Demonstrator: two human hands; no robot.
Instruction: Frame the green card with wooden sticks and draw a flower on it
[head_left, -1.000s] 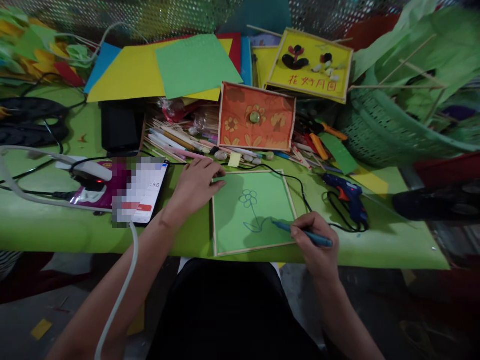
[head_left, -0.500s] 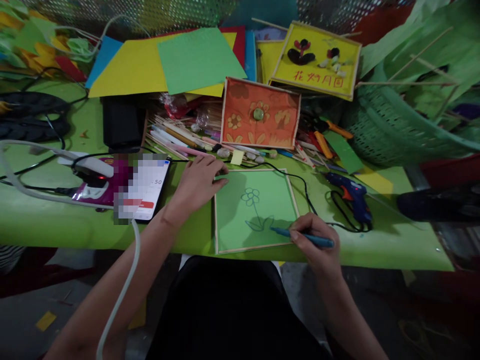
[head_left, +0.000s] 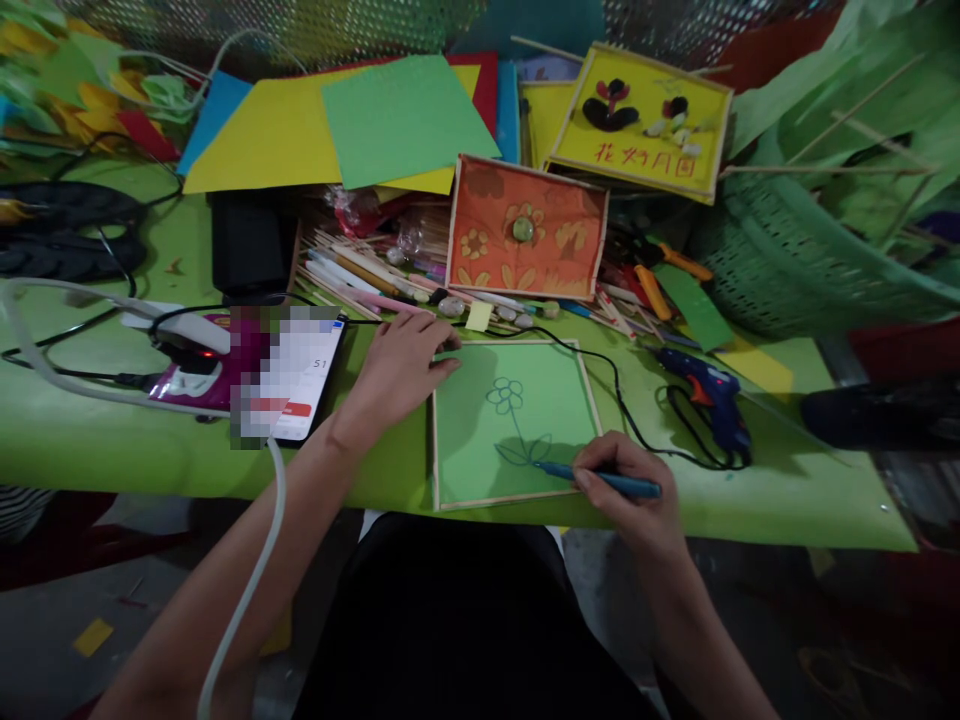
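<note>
A green sheet (head_left: 480, 480) with a thin wooden frame lies on the table, bearing a line drawing of a flower (head_left: 505, 396) with a stem and two leaves. My right hand (head_left: 630, 485) grips a blue pen (head_left: 634, 487), its tip on the sheet at the base of the leaves. My left hand (head_left: 409, 362) rests at the upper left corner of the frame, palm down, fingers apart and holding nothing. A small pale yellow paper piece (head_left: 478, 316) lies just beyond the frame's top edge.
A phone (head_left: 304, 375) and a purple power strip (head_left: 187, 380) lie at left. Behind are sticks and pens (head_left: 360, 275), an orange framed picture (head_left: 527, 228) and a yellow one (head_left: 643, 122). At right are a blue glue gun (head_left: 709, 395) and a green basket (head_left: 810, 250).
The pen tip has moved left and slightly down, and the right leaf's lower outline now reaches the stem base. My left hand keeps its place by the frame. The view has shifted slightly.
</note>
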